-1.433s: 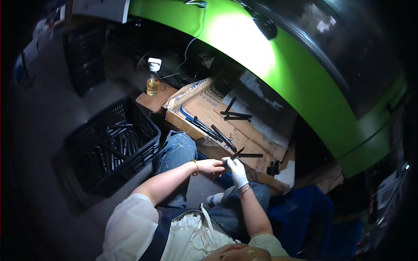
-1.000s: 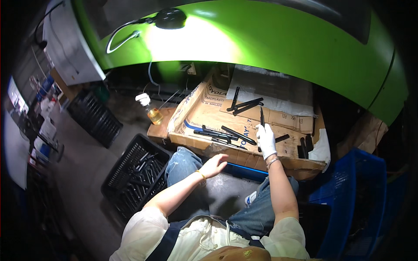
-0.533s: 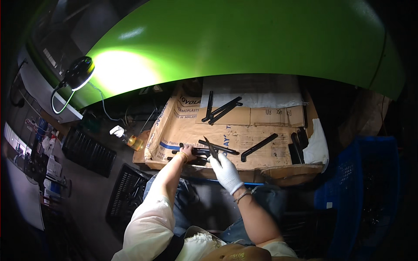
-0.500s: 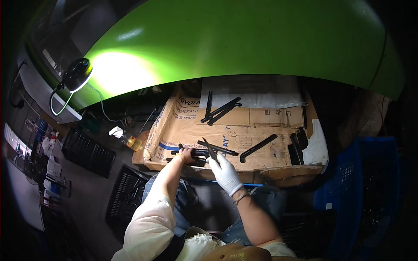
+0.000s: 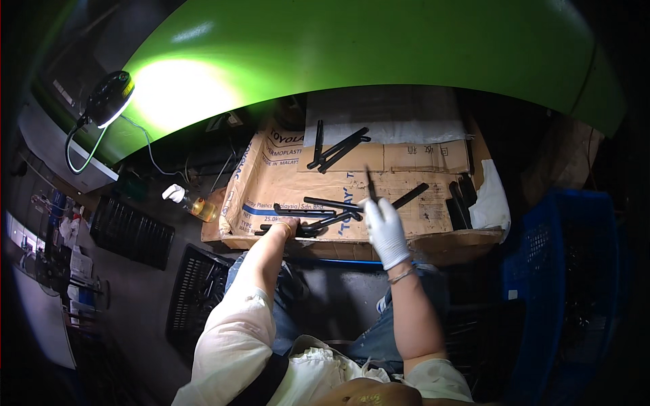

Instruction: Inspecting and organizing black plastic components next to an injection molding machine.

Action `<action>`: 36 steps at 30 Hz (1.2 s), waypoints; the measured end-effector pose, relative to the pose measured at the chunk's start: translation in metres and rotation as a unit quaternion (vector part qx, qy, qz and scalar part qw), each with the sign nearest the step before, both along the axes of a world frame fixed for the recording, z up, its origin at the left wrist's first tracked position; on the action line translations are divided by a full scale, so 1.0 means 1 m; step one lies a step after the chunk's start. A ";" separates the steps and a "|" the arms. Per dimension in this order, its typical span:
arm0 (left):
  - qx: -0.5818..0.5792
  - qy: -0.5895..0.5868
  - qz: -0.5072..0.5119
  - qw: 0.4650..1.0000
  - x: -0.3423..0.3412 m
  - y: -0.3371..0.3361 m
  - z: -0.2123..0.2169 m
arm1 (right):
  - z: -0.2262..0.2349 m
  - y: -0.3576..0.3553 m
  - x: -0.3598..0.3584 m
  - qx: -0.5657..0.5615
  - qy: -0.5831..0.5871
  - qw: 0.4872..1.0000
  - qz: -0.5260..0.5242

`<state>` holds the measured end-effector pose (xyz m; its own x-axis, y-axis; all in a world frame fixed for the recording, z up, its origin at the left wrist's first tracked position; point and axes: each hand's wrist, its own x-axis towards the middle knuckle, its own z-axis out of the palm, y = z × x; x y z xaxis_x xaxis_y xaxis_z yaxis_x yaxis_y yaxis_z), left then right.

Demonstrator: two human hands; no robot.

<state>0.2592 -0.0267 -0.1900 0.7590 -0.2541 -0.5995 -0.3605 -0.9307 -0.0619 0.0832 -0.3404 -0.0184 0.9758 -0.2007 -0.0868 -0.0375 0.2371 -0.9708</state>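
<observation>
The right hand (image 5: 386, 233) clasps a knife-like tool (image 5: 370, 185), likely angled away for safety; the left hand (image 5: 290, 222), grip unclear, touches black bars (image 5: 313, 212) near the cardboard tray's (image 5: 271, 184) front edge.

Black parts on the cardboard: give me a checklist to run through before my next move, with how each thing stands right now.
1. Right hand gloved: ok.
2. Left hand gloved: not ok, bare.
3. Dark pointed tool in the right hand aimed clear of the left hand: ok, it points toward the far side.
4. Left hand gripping one of the black parts: cannot tell, its grip is too small to make out.
5. Lamp on: ok, lighting the green panel.
</observation>
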 end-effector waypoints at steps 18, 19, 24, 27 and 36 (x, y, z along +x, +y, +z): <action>-0.742 -0.295 0.345 0.492 -0.095 -0.002 0.163 | -0.186 -0.059 0.125 -0.503 0.249 0.819 0.122; -0.774 -0.266 0.367 0.442 -0.087 -0.006 0.166 | -0.220 -0.075 0.129 -0.484 0.287 0.819 0.109; -0.841 -0.072 0.493 0.212 -0.056 0.056 0.140 | -0.229 -0.032 0.135 -0.522 0.377 0.765 0.029; -0.862 0.029 0.494 0.111 -0.053 0.063 0.146 | -0.229 -0.051 0.144 -0.560 0.381 0.735 0.006; -0.862 0.011 0.499 0.087 -0.052 0.069 0.161 | -0.230 -0.035 0.154 -0.448 0.306 0.839 -0.042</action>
